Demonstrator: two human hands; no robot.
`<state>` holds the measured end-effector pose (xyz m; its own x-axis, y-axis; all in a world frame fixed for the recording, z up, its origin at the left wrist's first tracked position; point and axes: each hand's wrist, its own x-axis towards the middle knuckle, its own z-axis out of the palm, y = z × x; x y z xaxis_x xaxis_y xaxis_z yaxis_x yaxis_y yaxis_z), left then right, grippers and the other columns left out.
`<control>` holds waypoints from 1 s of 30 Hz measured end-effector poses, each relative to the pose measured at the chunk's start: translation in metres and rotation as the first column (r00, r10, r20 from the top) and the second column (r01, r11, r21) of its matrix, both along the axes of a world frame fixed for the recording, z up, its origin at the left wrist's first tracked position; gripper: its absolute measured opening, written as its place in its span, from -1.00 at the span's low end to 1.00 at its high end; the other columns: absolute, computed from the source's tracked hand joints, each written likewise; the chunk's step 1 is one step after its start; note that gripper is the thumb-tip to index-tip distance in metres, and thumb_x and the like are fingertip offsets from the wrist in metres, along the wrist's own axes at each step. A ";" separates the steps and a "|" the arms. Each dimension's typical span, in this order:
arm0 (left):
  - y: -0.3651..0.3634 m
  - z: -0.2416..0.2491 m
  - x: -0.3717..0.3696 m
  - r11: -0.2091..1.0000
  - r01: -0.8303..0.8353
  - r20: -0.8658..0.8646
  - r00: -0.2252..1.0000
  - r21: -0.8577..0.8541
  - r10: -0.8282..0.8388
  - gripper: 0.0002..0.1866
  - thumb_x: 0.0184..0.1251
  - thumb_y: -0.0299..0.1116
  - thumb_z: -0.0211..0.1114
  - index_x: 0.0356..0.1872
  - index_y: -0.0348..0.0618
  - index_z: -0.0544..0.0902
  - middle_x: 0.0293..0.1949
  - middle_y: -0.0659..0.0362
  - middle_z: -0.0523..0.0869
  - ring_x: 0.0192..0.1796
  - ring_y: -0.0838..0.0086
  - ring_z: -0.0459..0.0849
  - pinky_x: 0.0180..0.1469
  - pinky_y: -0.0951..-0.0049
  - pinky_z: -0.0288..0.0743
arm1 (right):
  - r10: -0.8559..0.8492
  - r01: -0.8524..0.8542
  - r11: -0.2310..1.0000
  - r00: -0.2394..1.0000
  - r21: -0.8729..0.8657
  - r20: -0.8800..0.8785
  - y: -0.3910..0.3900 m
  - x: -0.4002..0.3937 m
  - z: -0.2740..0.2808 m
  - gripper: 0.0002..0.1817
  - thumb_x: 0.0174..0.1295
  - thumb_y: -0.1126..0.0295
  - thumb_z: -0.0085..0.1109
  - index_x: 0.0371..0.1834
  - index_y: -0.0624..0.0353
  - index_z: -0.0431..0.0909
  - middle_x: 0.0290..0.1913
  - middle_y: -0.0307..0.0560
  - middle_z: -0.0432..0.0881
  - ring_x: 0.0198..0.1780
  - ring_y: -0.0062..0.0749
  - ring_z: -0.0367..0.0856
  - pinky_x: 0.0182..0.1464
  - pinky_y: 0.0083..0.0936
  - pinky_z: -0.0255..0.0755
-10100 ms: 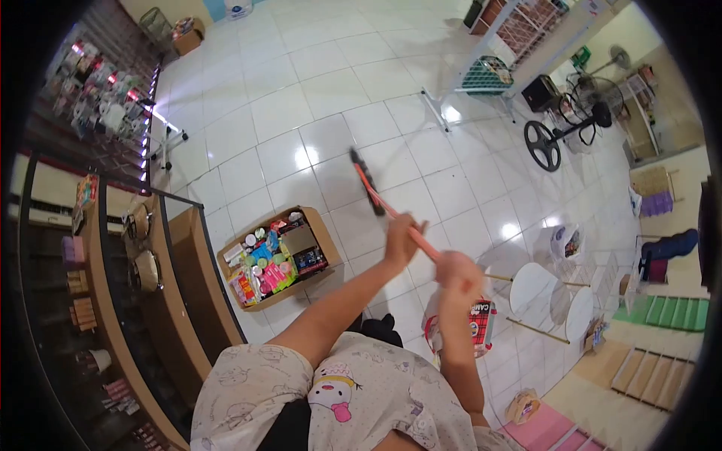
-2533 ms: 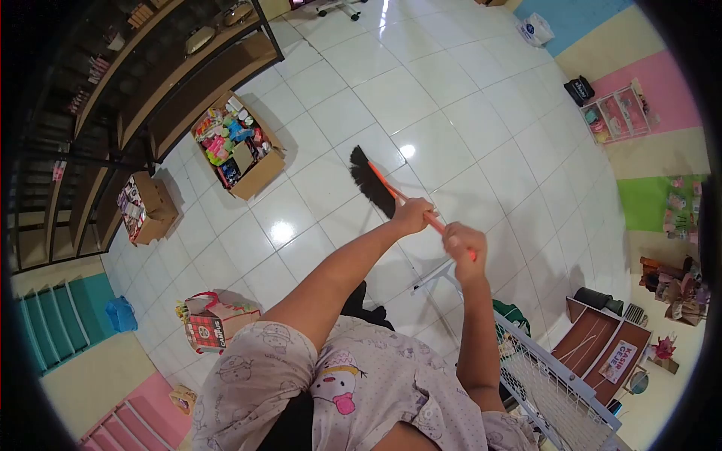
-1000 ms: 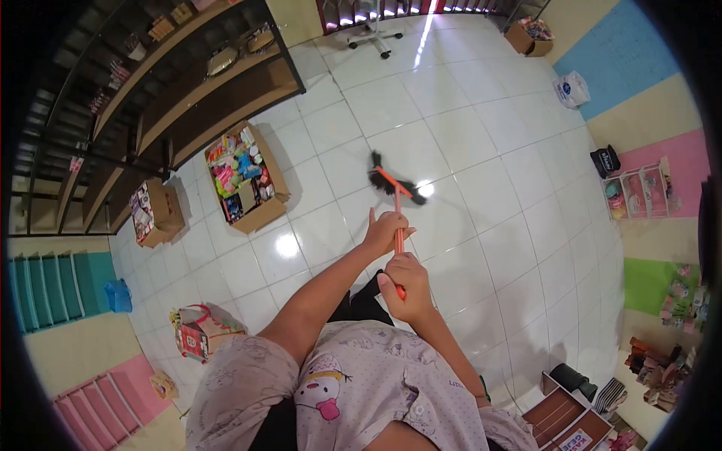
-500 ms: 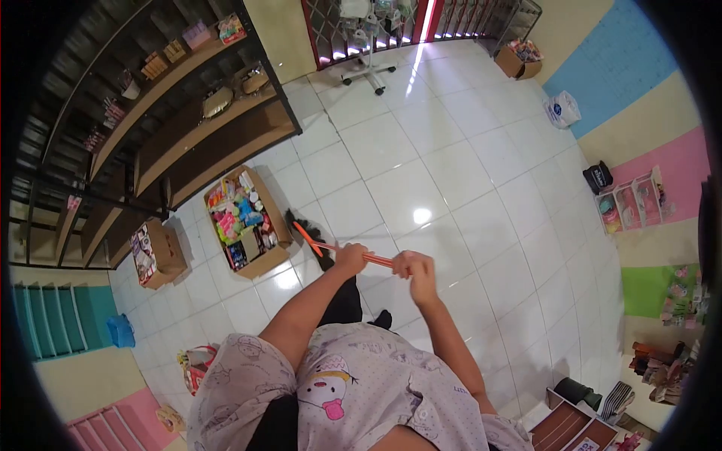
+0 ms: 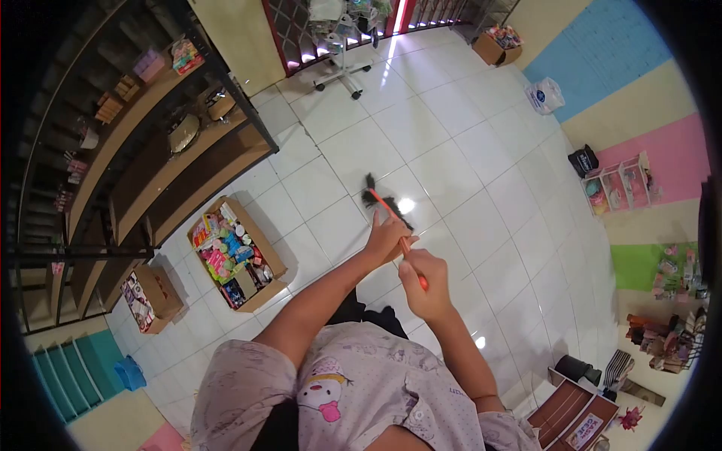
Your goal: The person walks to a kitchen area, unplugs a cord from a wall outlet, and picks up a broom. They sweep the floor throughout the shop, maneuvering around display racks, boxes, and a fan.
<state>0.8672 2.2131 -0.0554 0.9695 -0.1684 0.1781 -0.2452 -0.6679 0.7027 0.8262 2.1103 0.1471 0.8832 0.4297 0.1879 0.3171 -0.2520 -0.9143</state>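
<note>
A broom (image 5: 384, 201) with an orange-red handle and dark bristles is held out in front of me, its bristle end down on the white tiles. My left hand (image 5: 386, 239) is around the handle on the side nearer the bristles, with one finger sticking out. Close beside it, my right hand (image 5: 424, 279) is closed near the top of the handle, and the rounded orange end shows by the palm. Part of the stick is hidden behind the hands.
An open carton (image 5: 263, 301) packed with colourful goods stands on the floor at left, near a smaller box (image 5: 159, 304) and a shelf rack (image 5: 259, 146). A wheeled stand (image 5: 344, 75) is ahead. Along the right wall are a white bucket (image 5: 544, 96) and a small rack (image 5: 618, 186).
The broom head has swung from beside the carton, rightward and forward over the tiles. Both hands have turned with the handle and come closer together. The view has shifted slightly.
</note>
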 end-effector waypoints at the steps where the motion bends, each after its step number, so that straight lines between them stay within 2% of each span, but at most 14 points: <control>1: 0.008 0.023 -0.004 0.998 0.035 0.001 0.999 0.057 -0.036 -0.70 0.20 -0.13 0.27 -0.64 -0.02 0.55 -0.53 0.26 0.55 -0.21 0.31 0.57 0.24 -0.33 0.02 | 0.057 -0.057 0.998 0.998 0.011 0.019 -0.003 0.002 0.016 -0.76 0.10 0.46 0.06 -0.68 0.26 0.35 -0.65 0.02 0.38 -0.54 -0.09 0.35 -0.42 -0.27 0.23; 2: 0.017 0.036 -0.007 0.991 0.068 0.004 0.998 0.115 -0.068 -0.70 0.22 -0.14 0.24 -0.64 -0.03 0.56 -0.53 0.24 0.55 -0.21 0.30 0.58 0.24 -0.29 0.06 | 0.108 -0.108 0.994 0.993 0.002 0.042 -0.004 0.001 0.029 -0.65 0.23 0.36 -0.04 -0.71 0.26 0.36 -0.63 -0.07 0.43 -0.53 -0.25 0.41 -0.36 -0.38 0.32; 5: 0.051 0.045 -0.018 0.980 0.092 -0.041 0.995 0.176 -0.086 -0.71 0.21 -0.17 0.28 -0.64 -0.04 0.52 -0.50 0.23 0.55 -0.27 0.29 0.58 0.20 -0.16 0.13 | 0.129 -0.134 0.957 0.991 0.257 0.036 0.006 0.007 0.036 -0.59 0.26 0.30 -0.06 -0.75 0.24 0.32 -0.63 -0.09 0.44 -0.53 -0.27 0.42 -0.37 -0.40 0.32; 7: 0.079 0.032 -0.025 0.981 0.015 -0.049 0.999 0.192 -0.006 -0.71 0.21 -0.20 0.27 -0.66 -0.05 0.53 -0.51 0.19 0.56 -0.31 0.27 0.58 0.12 -0.10 0.18 | 0.129 -0.065 0.932 0.979 0.357 -0.158 0.018 0.016 0.015 -0.58 0.29 0.33 -0.10 -0.76 0.22 0.27 -0.62 -0.10 0.42 -0.53 -0.33 0.39 -0.36 -0.43 0.32; 9: 0.112 -0.007 -0.031 0.965 -0.049 -0.175 0.980 0.258 0.096 -0.71 0.26 -0.11 0.17 -0.56 0.00 0.65 -0.44 0.17 0.62 -0.23 0.20 0.62 0.18 -0.25 0.17 | 0.172 0.032 0.894 0.898 0.448 -0.406 0.035 0.028 -0.024 -0.64 0.28 0.43 -0.09 -0.72 0.25 0.27 -0.61 -0.10 0.41 -0.53 -0.40 0.36 -0.34 -0.45 0.31; 11: 0.142 -0.035 -0.037 0.932 -0.076 -0.357 0.910 0.355 0.211 -0.69 0.25 -0.04 0.17 -0.53 0.00 0.66 -0.39 0.14 0.65 -0.15 0.20 0.62 0.15 -0.27 0.19 | 0.247 0.003 0.870 0.862 0.492 -0.443 0.056 0.037 -0.085 -0.62 0.30 0.42 -0.14 -0.72 0.26 0.26 -0.61 -0.10 0.41 -0.51 -0.44 0.36 -0.33 -0.46 0.30; 14: 0.176 -0.106 -0.043 0.891 -0.167 -0.430 0.829 0.423 0.359 -0.66 0.24 0.01 0.16 -0.48 0.00 0.68 -0.33 0.10 0.67 -0.09 0.17 0.62 0.14 -0.33 0.18 | 0.348 -0.056 0.852 0.805 0.521 -0.481 0.077 0.061 -0.136 -0.60 0.31 0.41 -0.17 -0.74 0.26 0.24 -0.61 -0.12 0.39 -0.50 -0.46 0.37 -0.32 -0.48 0.30; 17: 0.166 -0.078 0.000 0.842 -0.119 -0.521 0.737 0.526 0.429 -0.66 0.26 0.00 0.14 -0.43 -0.02 0.69 -0.28 0.06 0.68 -0.07 0.13 0.62 0.10 -0.20 0.30 | 0.314 -0.044 0.872 0.814 0.488 -0.488 0.078 0.102 -0.137 -0.59 0.30 0.41 -0.19 -0.76 0.26 0.24 -0.64 -0.13 0.37 -0.52 -0.46 0.34 -0.35 -0.49 0.30; 19: 0.152 -0.082 0.037 0.893 -0.087 -0.502 0.801 0.442 0.326 -0.62 0.30 0.00 0.10 -0.45 -0.06 0.66 -0.27 0.05 0.68 -0.08 0.09 0.62 -0.07 0.10 0.50 | 0.230 0.015 0.879 0.862 0.477 -0.451 0.057 0.133 -0.121 -0.58 0.31 0.40 -0.19 -0.77 0.26 0.24 -0.66 -0.13 0.35 -0.54 -0.46 0.32 -0.37 -0.49 0.31; 22: 0.112 -0.052 0.101 0.961 -0.051 -0.402 0.901 0.272 0.161 -0.65 0.30 -0.04 0.13 -0.46 -0.08 0.64 -0.33 0.02 0.68 -0.13 0.08 0.63 -0.06 0.05 0.47 | 0.121 0.076 0.907 0.895 0.414 -0.430 0.038 0.174 -0.072 -0.53 0.35 0.33 -0.18 -0.76 0.28 0.31 -0.69 -0.13 0.37 -0.57 -0.44 0.35 -0.42 -0.48 0.30; 25: 0.073 -0.068 0.151 0.983 -0.086 -0.210 0.976 -0.162 0.051 -0.63 0.28 -0.03 0.17 -0.54 -0.12 0.58 -0.38 0.01 0.66 -0.17 0.10 0.63 0.00 -0.04 0.38 | -0.023 0.030 0.999 0.950 0.018 -0.311 0.038 0.197 -0.033 -0.54 0.35 0.30 -0.14 -0.72 0.31 0.36 -0.68 -0.14 0.40 -0.56 -0.43 0.37 -0.43 -0.44 0.29; 26: 0.063 -0.074 0.172 0.980 -0.055 -0.304 0.953 -0.193 -0.006 -0.65 0.26 -0.03 0.20 -0.51 -0.11 0.56 -0.38 0.06 0.65 -0.16 0.15 0.63 0.06 -0.12 0.29 | -0.022 0.009 0.998 0.971 -0.057 -0.236 0.040 0.206 -0.036 -0.59 0.32 0.34 -0.10 -0.68 0.33 0.38 -0.67 -0.08 0.40 -0.56 -0.36 0.38 -0.41 -0.42 0.27; 29: 0.044 -0.105 0.210 0.881 -0.036 -0.110 0.994 -0.471 -0.018 -0.72 0.22 -0.07 0.28 -0.41 -0.04 0.52 -0.38 0.20 0.64 -0.13 0.27 0.63 0.15 -0.29 0.08 | 0.003 -0.001 1.000 0.999 -0.027 0.049 0.060 0.228 -0.039 -0.68 0.25 0.40 -0.04 -0.65 0.33 0.37 -0.65 0.00 0.39 -0.56 -0.25 0.36 -0.39 -0.41 0.27; 30: 0.042 -0.096 0.218 0.886 -0.082 -0.105 0.994 -0.456 0.038 -0.74 0.21 -0.09 0.29 -0.40 -0.03 0.52 -0.39 0.22 0.64 -0.14 0.29 0.62 0.17 -0.27 0.07 | 0.040 -0.041 0.999 0.999 -0.010 -0.013 0.062 0.235 -0.038 -0.73 0.19 0.43 0.00 -0.64 0.33 0.35 -0.63 0.04 0.37 -0.54 -0.16 0.35 -0.38 -0.41 0.27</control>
<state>1.0855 2.2547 -0.1519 0.9908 -0.0306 0.1321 -0.1354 -0.2765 0.9514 1.0613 2.1719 0.1092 0.8674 0.4670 0.1720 0.3152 -0.2483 -0.9160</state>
